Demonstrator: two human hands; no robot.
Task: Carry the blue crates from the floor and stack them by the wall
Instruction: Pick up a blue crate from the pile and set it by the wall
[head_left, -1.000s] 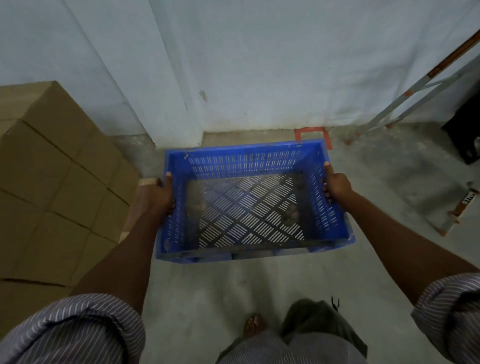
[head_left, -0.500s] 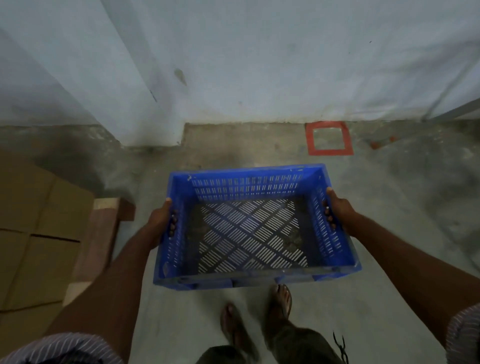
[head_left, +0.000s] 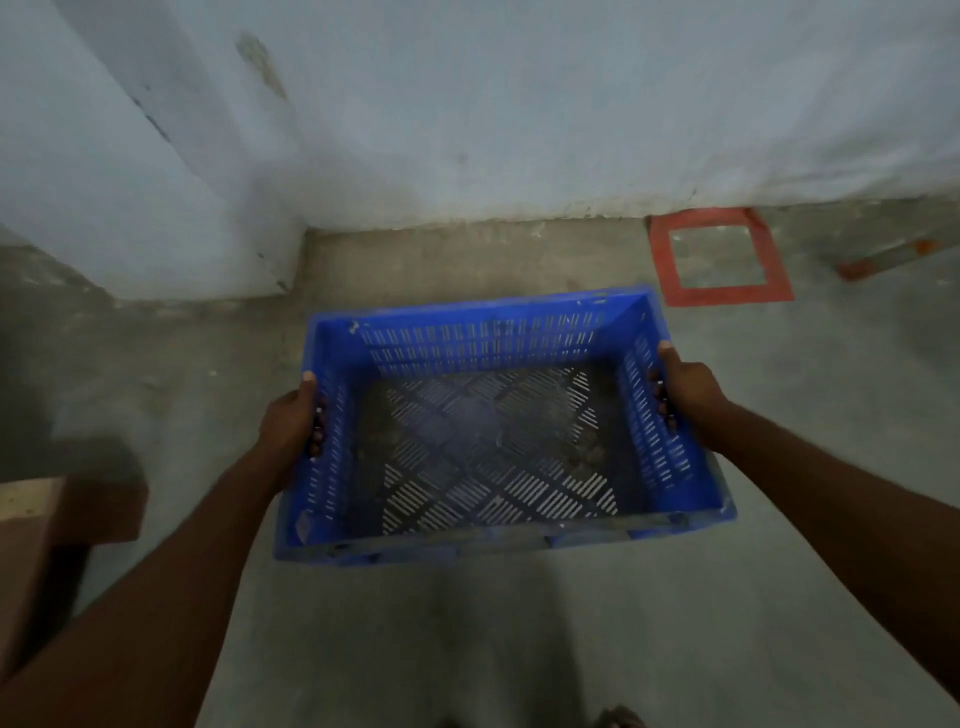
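I hold the blue crate (head_left: 498, 447) out in front of me between both hands, open side up, and nothing lies inside it; through the slotted bottom I see only dark grime and pale slits. My left hand (head_left: 288, 423) grips the short left wall, thumb laid along the top rim and fingers (head_left: 317, 428) curled through the handle slot so that their tips show inside the crate. My right hand (head_left: 691, 387) grips the opposite short wall the same way, thumb on the rim and fingers (head_left: 661, 400) hooked through the slot. Both forearms run bare from the lower corners of the view up to the crate. The crate hangs over the grey concrete floor (head_left: 415, 639), and a soft shadow lies on the floor under its near edge. Ahead stands the pale wall (head_left: 519, 104), and on the left a corner of that wall (head_left: 130, 197) juts toward me. The crate's far side is close to the foot of the wall, though I cannot tell how close. On the floor just past the crate's far right corner is a red tape square (head_left: 719, 257), set against the wall's base. At the left edge sits a wooden block (head_left: 78, 512), blurred, well apart from the crate.
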